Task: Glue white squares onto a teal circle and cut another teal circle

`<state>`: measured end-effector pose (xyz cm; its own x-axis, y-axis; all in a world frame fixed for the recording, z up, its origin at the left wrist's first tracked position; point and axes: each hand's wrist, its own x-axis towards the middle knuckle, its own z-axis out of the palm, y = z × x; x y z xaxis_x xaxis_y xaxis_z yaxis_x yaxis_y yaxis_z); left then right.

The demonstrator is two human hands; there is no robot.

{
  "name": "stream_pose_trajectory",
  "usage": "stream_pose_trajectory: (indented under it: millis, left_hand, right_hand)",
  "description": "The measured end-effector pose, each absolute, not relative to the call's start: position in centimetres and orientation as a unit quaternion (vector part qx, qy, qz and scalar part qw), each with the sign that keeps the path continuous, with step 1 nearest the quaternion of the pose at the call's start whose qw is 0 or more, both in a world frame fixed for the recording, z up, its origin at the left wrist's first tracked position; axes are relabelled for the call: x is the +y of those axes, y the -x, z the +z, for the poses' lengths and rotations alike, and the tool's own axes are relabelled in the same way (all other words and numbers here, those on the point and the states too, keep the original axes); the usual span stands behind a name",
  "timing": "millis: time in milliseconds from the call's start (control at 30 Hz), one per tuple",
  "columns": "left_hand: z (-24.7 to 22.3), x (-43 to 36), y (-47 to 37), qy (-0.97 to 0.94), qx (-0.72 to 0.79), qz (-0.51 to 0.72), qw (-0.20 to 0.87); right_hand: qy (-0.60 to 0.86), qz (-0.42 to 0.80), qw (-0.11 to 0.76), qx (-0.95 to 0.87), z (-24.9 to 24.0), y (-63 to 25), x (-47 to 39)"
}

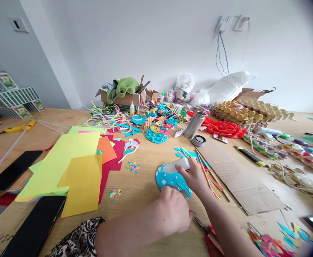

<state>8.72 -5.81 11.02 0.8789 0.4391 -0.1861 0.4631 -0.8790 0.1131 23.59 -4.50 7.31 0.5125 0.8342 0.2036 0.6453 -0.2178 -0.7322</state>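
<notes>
A blue round disc (160, 180) dotted with pale squares lies on the table in front of me. Across its far edge rests a piece of white paper (174, 166), pinched by my right hand (196, 176). My left hand (174, 208) is closed over the near side of the disc, knuckles up; its fingertips are hidden, so what they hold cannot be made out. Red-handled scissors (208, 232) lie on the table just right of my left hand. Thin coloured paper strips (210, 173) lie beyond and beside my right hand.
Left are coloured paper sheets (84, 185), black phones (36, 228) and a yellow glue gun (20, 126). Behind stand a decorated blue paper craft (156, 135), a metal flask (195, 125) and a cardboard box (121, 98). Right lie a cardboard sheet (234, 175) and egg trays (242, 112).
</notes>
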Motion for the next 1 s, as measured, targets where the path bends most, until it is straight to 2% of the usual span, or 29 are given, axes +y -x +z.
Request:
stream_pose_trajectory:
  millis: [600,667,800,1000]
  left_hand:
    - [10.6,-6.1,-8.7,-0.971,0.210,-0.091,0.071]
    - [10.5,-6.2,-8.6,-0.973,0.205,-0.087,0.066]
    - [9.9,-6.7,-8.7,-0.973,0.217,-0.071,0.036]
    - [9.9,-7.0,-8.7,-0.971,0.228,-0.072,0.018]
  right_hand:
    - [0.769,0.124,0.398,-0.484,7.6,-23.3,-4.6]
    - [0.766,0.149,0.421,-0.463,7.6,-24.0,-5.3]
    - [0.738,0.251,0.520,-0.349,7.8,-26.4,-7.1]
    - [0.732,0.311,0.519,-0.314,6.9,-28.0,-7.3]
